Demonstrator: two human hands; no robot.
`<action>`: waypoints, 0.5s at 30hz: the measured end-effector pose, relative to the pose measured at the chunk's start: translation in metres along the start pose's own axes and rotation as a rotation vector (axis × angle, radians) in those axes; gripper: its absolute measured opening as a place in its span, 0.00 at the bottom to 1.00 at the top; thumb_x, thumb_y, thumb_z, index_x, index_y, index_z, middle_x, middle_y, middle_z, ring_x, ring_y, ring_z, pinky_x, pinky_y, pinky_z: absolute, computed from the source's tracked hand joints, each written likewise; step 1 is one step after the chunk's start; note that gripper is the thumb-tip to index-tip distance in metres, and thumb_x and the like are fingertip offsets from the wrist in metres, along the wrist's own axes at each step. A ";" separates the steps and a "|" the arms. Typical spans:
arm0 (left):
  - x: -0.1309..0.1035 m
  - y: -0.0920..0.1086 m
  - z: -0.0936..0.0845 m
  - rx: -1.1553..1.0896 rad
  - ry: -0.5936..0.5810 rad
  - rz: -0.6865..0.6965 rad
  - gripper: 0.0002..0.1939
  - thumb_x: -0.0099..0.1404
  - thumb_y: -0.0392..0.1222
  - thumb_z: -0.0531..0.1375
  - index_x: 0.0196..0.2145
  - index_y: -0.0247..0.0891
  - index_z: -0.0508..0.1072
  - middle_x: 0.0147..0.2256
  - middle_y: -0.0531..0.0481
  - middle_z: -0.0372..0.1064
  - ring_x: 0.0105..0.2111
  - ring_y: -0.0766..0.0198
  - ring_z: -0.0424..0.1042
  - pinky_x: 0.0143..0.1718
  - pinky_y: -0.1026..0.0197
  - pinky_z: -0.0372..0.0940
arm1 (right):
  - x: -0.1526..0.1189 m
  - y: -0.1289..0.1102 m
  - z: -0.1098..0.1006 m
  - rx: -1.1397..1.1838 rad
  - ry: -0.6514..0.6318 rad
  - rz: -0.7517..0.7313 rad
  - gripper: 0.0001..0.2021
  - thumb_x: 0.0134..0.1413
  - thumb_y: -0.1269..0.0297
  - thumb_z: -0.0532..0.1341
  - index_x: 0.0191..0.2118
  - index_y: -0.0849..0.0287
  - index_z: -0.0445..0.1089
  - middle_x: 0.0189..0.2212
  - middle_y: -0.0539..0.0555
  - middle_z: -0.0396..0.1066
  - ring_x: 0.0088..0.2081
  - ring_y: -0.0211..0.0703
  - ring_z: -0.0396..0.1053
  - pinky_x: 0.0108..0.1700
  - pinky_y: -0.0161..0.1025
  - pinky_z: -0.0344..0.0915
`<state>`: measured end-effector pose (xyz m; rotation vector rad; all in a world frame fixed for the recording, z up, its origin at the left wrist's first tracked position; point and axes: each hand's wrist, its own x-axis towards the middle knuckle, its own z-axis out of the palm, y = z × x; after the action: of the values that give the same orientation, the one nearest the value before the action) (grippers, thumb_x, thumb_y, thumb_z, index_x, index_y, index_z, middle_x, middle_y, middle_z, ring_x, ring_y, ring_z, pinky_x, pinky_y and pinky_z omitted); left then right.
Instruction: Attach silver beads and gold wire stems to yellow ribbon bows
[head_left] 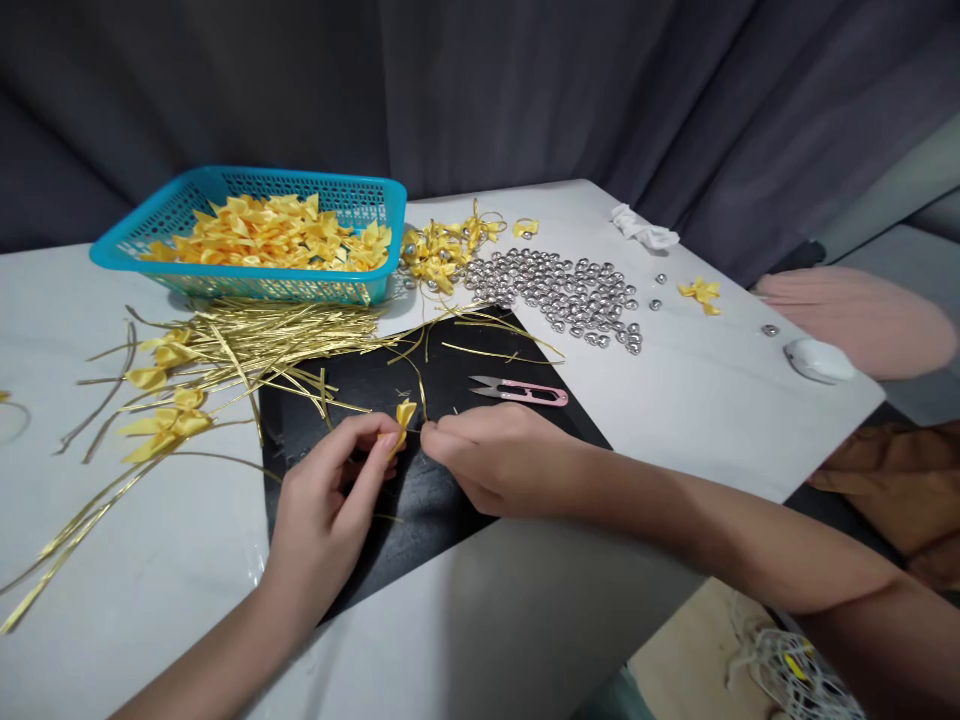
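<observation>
Over the black mat (450,500), my left hand (337,500) pinches a small yellow ribbon piece (405,415) between thumb and fingertips. My right hand (502,455) is closed just to its right, gripping a thin gold wire (421,390) that rises from the fingertips. A short stretch of wire spans the small gap between the hands. Pink-handled thread snips (525,390) lie on the mat beyond my right hand. A pile of gold wires (277,340) is spread past my left hand, with yellow ribbon flowers (169,425) on wires at its left.
A blue basket (247,270) of yellow ribbon pieces stands at the back left of the white table (675,400). Wired yellow flowers (439,250) and many silver beads (577,290) lie beside it. A white crumpled tissue (645,230) and a white mouse (819,360) are at the right.
</observation>
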<state>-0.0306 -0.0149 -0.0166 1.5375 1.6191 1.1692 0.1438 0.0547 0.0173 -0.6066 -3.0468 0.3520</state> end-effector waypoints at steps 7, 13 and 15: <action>-0.004 0.000 -0.001 0.142 0.029 0.139 0.05 0.67 0.41 0.56 0.36 0.43 0.72 0.30 0.56 0.71 0.27 0.67 0.69 0.31 0.68 0.64 | -0.002 0.007 0.014 0.063 0.235 -0.087 0.11 0.55 0.77 0.49 0.41 0.62 0.64 0.26 0.50 0.65 0.28 0.37 0.62 0.28 0.34 0.52; -0.007 0.002 -0.001 0.209 0.009 0.299 0.05 0.67 0.38 0.56 0.38 0.43 0.72 0.33 0.55 0.74 0.30 0.66 0.73 0.35 0.66 0.67 | -0.002 0.006 0.025 0.118 0.393 -0.117 0.11 0.55 0.77 0.48 0.38 0.62 0.65 0.27 0.50 0.68 0.27 0.35 0.63 0.29 0.32 0.56; -0.010 0.002 0.001 0.212 0.051 0.306 0.05 0.67 0.37 0.57 0.38 0.44 0.72 0.34 0.55 0.75 0.31 0.66 0.74 0.36 0.67 0.67 | -0.001 0.005 0.027 0.126 0.420 -0.087 0.11 0.56 0.76 0.48 0.37 0.62 0.66 0.27 0.51 0.69 0.27 0.35 0.64 0.30 0.31 0.57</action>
<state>-0.0276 -0.0249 -0.0160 1.9598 1.6231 1.2329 0.1454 0.0527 -0.0101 -0.4690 -2.6175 0.3579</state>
